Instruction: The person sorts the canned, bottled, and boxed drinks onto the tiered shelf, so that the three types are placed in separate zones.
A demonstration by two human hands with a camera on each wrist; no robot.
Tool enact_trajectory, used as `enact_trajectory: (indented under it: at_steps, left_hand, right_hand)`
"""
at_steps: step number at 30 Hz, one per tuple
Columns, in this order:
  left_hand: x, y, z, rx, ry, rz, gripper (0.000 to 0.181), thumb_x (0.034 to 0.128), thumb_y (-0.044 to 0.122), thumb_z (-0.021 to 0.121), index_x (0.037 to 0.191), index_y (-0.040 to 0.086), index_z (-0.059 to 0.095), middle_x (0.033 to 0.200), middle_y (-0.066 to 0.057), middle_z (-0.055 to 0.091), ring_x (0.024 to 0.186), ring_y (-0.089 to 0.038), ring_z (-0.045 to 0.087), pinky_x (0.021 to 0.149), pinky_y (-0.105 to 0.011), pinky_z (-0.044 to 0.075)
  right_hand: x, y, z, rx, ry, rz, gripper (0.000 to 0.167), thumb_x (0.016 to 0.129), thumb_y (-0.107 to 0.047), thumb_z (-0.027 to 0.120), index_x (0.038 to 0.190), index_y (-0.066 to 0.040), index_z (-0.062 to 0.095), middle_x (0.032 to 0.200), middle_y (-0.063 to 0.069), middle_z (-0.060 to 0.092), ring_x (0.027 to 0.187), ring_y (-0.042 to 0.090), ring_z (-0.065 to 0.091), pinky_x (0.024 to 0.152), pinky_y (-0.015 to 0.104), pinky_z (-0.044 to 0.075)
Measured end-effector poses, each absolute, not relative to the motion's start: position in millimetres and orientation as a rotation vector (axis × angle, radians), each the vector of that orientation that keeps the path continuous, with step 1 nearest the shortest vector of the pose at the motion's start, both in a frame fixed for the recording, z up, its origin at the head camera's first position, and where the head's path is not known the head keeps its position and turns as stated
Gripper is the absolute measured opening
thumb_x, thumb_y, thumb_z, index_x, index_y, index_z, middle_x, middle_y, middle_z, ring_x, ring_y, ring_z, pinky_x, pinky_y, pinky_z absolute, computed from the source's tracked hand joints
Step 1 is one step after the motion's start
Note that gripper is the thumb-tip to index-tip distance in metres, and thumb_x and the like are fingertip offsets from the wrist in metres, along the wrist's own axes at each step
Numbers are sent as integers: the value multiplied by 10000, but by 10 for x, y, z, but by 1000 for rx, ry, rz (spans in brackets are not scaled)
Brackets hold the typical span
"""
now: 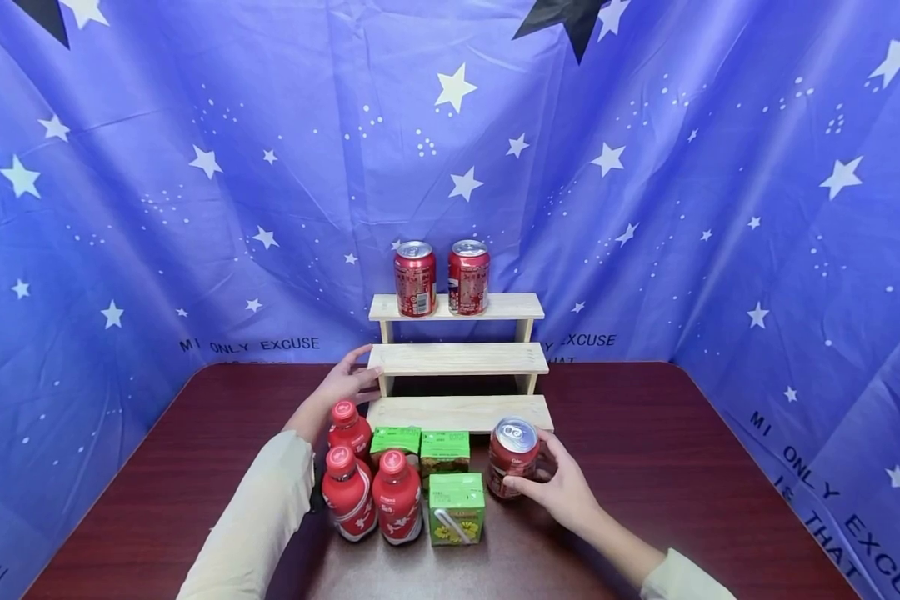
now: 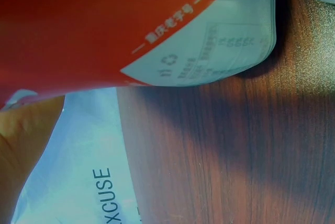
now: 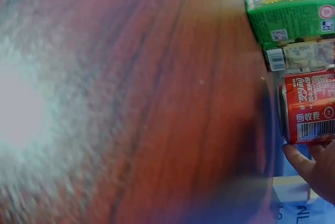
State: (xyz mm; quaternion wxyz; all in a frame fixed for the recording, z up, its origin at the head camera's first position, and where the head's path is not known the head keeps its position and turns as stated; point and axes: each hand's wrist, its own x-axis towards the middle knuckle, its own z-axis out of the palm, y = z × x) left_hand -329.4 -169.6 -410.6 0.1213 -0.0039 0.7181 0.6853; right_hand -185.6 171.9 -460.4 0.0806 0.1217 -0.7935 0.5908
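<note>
My right hand (image 1: 562,487) grips a red Coca-Cola can (image 1: 513,458) around its side, thumb in front. This can stands upright just before the right end of the lowest step of a wooden three-step rack (image 1: 457,414); whether it touches the table is unclear. In the right wrist view, fingers touch the can (image 3: 311,106). My left hand (image 1: 347,382) rests against the left end of the rack's middle step, its fingers extended. Two more red cans (image 1: 416,279) stand on the top step. The left wrist view is mostly filled by a red bottle (image 2: 104,30), hiding the left fingers.
Three red bottles (image 1: 397,500) stand at the front left, near the left forearm. Beside them are three green drink cartons (image 1: 456,510), the nearest with a straw on its front. A blue starry cloth (image 1: 285,208) hangs behind the dark wood table (image 1: 630,433).
</note>
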Motion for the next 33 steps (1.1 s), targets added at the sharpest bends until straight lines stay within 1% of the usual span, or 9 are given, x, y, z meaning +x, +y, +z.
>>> enact_trajectory:
  at_steps: [6, 13, 20, 24, 31, 33]
  left_hand:
    - [-3264, -1684, -4080, 1, 2108, 1994, 638, 968, 117, 495, 1507, 164, 157, 1343, -284, 390, 1228, -409, 463, 990, -482, 486]
    - [-3261, -1697, -4081, -9, 2088, 2000, 654, 963, 116, 508, 1508, 184, 153, 1365, -280, 383, 1257, -417, 439, 985, -469, 492]
    - [-3268, -1693, -4091, -1, 2087, 2004, 655, 964, 118, 506, 1509, 177, 148, 1348, -275, 380, 1254, -415, 435, 995, -479, 482]
    - [-3267, -1687, -4090, 6, 2087, 2011, 656, 963, 114, 505, 1509, 172, 146, 1349, -281, 378, 1253, -423, 434, 993, -484, 482]
    - [-3289, -1692, -4112, -19, 2093, 2013, 643, 963, 117, 507, 1505, 179, 169, 1345, -263, 389, 1226, -364, 463, 982, -468, 496]
    - [-3258, -1680, -4078, -11, 2092, 2014, 643, 965, 113, 501, 1507, 164, 160, 1351, -278, 381, 1229, -388, 458, 991, -479, 486]
  right_hand:
    - [-1856, 1800, -4489, 360, -2341, 1712, 724, 683, -97, 828, 1302, -55, 455, 1153, 170, 615, 961, -20, 587, 802, 217, 571]
    - [-1871, 1888, -4374, 362, -2334, 1631, 760, 687, -111, 829, 1342, -92, 443, 1184, 137, 599, 997, -40, 569, 817, 191, 560]
    - [-1894, 1938, -4242, 354, -2300, 1641, 738, 689, -79, 822, 1325, -65, 448, 1158, 146, 600, 972, -45, 573, 803, 182, 560]
    - [-1915, 1954, -4173, 342, -2286, 1640, 737, 688, -70, 821, 1325, -73, 451, 1140, 97, 598, 966, -48, 576, 807, 174, 557]
    - [-1968, 1972, -4071, 335, -2277, 1619, 748, 686, -74, 824, 1333, -85, 451, 1116, -39, 583, 969, -56, 571, 797, 163, 554]
    - [-1998, 1985, -4042, 331, -2270, 1614, 746, 688, -72, 822, 1334, -86, 450, 1104, -71, 584, 961, -53, 574, 787, 156, 554]
